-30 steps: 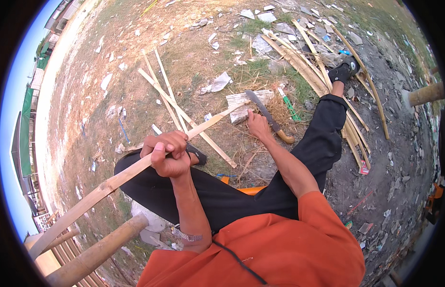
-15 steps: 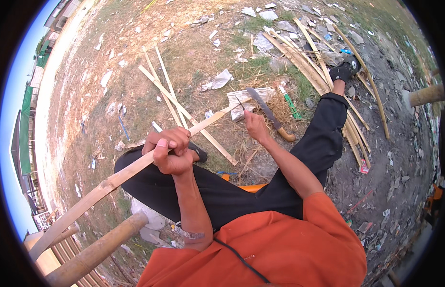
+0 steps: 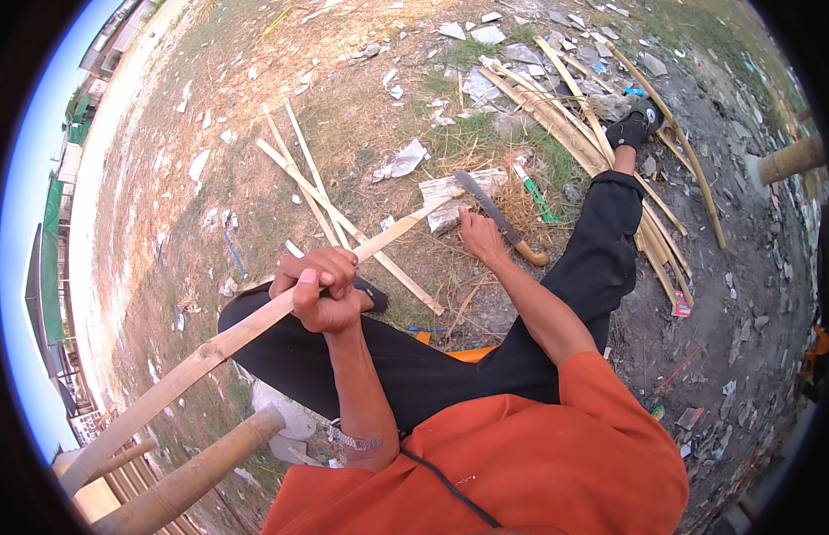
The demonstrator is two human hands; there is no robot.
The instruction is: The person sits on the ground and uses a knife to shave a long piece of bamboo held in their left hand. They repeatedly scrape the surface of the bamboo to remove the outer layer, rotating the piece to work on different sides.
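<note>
My left hand (image 3: 321, 287) is wrapped round a long pale bamboo strip (image 3: 209, 355). The strip slants from the lower left up to the middle, where its tapered end lies over a weathered wood block (image 3: 490, 181). My right hand (image 3: 479, 235) is closed just right of that end, apart from it. Half a second ago a thin dark blade, like a small knife's, stuck out of this hand; now the fingers mostly hide it. Beside the block, a machete (image 3: 496, 217) with a curved wooden handle lies close to my right hand.
Several bamboo strips (image 3: 321, 192) lie crossed on the dry grass ahead. More split bamboo (image 3: 566, 134) is piled by my right foot. A green-and-white tool (image 3: 535, 194) lies past the machete. Thick bamboo poles (image 3: 196, 468) stand at lower left and far right (image 3: 793, 160). Paper scraps litter the ground.
My right hand has turned slightly, and the dark blade no longer shows clearly. The left hand keeps its grip on the strip, which has shifted slightly in view.
</note>
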